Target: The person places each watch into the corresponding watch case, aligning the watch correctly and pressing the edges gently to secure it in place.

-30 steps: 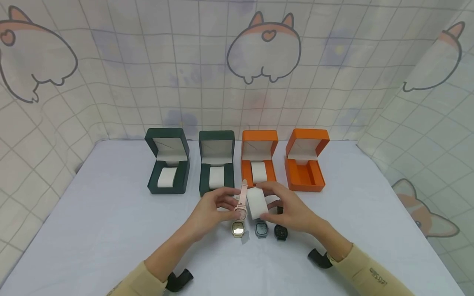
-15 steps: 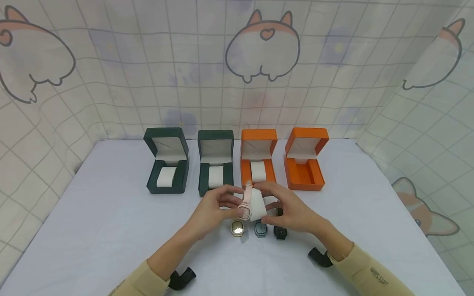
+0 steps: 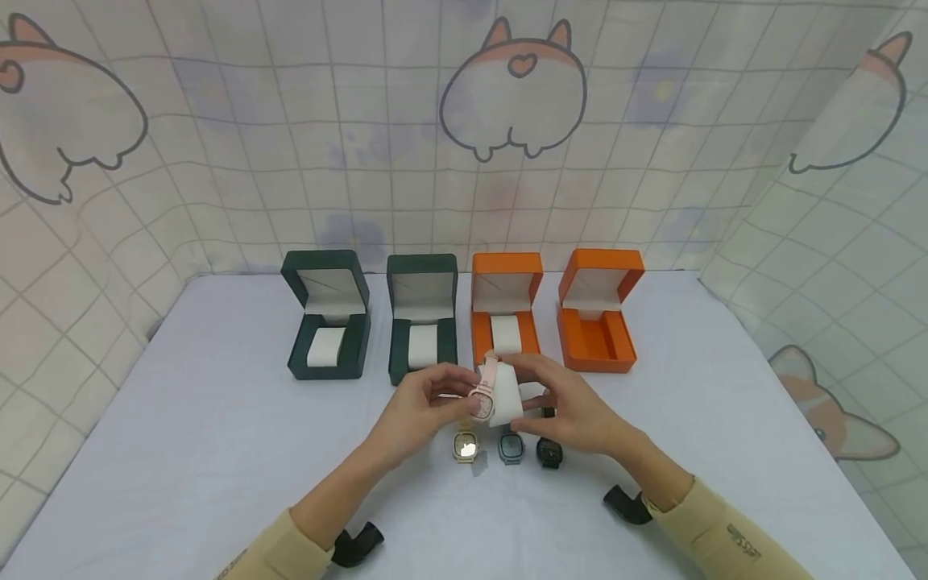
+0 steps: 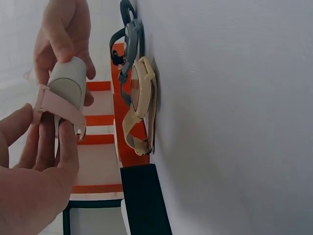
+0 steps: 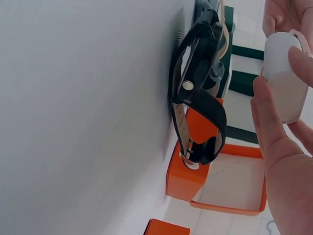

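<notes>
In the head view my left hand point(image 3: 416, 411) pinches a pink watch point(image 3: 483, 403) between thumb and fingers. My right hand point(image 3: 573, 407) grips a white watch cushion point(image 3: 509, 399) beside it, held above the table. In the left wrist view the pink strap point(image 4: 61, 107) loops around the near end of the cushion point(image 4: 70, 81). The right wrist view shows the right thumb and fingers on the cushion's sides. Below the hands lie a gold watch point(image 3: 466, 446), a grey-blue watch point(image 3: 511, 446) and a black watch point(image 3: 548, 453).
Behind the hands stand two green watch boxes point(image 3: 299, 361) and two orange boxes point(image 3: 573, 356), lids up. White cushions sit in both green boxes and the left orange one; the right orange box holds no cushion. A patterned curtain point(image 3: 391, 185) hangs behind the white table point(image 3: 181, 419).
The pink watch has moved right, from beside the cushion onto its left end. The right hand still grips the cushion, and the boxes and other watches stay put.
</notes>
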`<state>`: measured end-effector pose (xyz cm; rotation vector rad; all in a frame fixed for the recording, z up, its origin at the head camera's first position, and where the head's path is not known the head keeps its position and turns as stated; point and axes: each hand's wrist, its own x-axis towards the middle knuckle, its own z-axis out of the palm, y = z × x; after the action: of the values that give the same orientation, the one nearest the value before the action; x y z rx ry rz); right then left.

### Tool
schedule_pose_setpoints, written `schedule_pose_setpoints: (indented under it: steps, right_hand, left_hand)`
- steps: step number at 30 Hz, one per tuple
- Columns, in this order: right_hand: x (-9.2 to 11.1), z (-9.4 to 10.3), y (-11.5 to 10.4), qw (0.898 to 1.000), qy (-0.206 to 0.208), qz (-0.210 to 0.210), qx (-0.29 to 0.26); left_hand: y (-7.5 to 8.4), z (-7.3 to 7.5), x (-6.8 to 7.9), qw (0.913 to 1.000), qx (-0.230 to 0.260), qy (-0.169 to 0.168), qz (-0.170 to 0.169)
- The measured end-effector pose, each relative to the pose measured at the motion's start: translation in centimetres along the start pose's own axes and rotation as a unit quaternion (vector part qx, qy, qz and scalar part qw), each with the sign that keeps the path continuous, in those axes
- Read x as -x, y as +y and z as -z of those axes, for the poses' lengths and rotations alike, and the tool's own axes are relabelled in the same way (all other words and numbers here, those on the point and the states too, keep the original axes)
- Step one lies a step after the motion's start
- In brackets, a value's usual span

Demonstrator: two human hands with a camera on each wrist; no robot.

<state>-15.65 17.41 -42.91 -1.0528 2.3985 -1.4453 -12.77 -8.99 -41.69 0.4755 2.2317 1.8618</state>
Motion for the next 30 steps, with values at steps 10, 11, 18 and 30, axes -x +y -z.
schedule_pose_setpoints:
  steps: [10, 11, 18, 30]
  right_hand:
    - [-0.1, 0.6, -0.2, 0.999, 0.017, -0.006, -0.047]
    - [-0.1, 0.7, -0.2, 0.999, 0.017, -0.005, -0.050]
    - [-0.3, 0.8, -0.5, 0.998, 0.020, -0.011, -0.063]
    - [-0.4, 0.6, -0.8, 0.995, 0.041, -0.038, -0.087]
  left_hand:
    - [0.2, 0.1, 0.2, 0.9982, -0.014, -0.032, -0.048]
    - [0.2, 0.1, 0.2, 0.9980, -0.018, -0.032, -0.051]
    - [0.2, -0.1, 0.1, 0.9968, -0.040, -0.015, -0.068]
    - [0.2, -1.4, -0.2, 0.9811, -0.141, 0.043, -0.125]
